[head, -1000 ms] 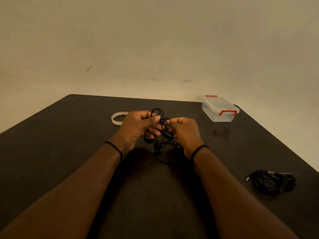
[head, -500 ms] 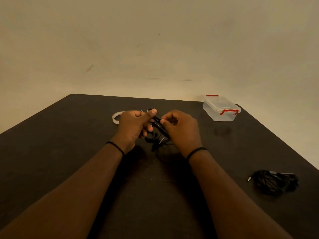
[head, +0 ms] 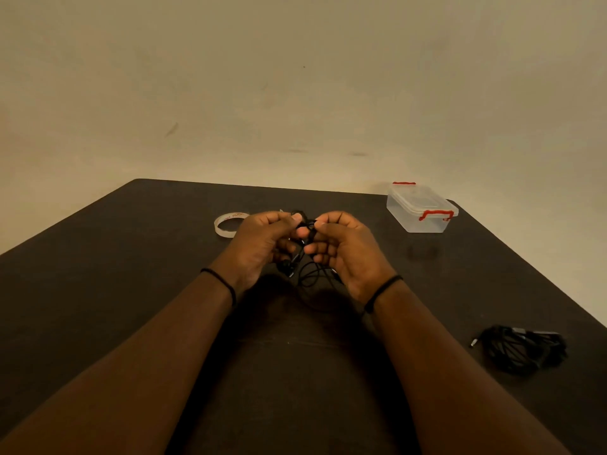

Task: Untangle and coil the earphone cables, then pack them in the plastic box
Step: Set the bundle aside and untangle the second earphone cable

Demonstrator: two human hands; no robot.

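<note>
Left hand [head: 262,239] and right hand [head: 345,249] both pinch a black earphone cable [head: 307,257] held up above the worktop [head: 115,290], fingers curled on the knot at the top, loose loops and an earbud hanging below between the wrists. Second cable bundle [head: 522,351] lies near the right edge, well apart. Plastic box [head: 422,210] sits at the far right, lid on, red clips. Tape roll [head: 228,224] behind left hand.

Risks, as judged: pulling hard likely tightens the knot or strains the thin wire; hanging loops may re-snag; dim light hides crossings; closed lid blocks packing.
</note>
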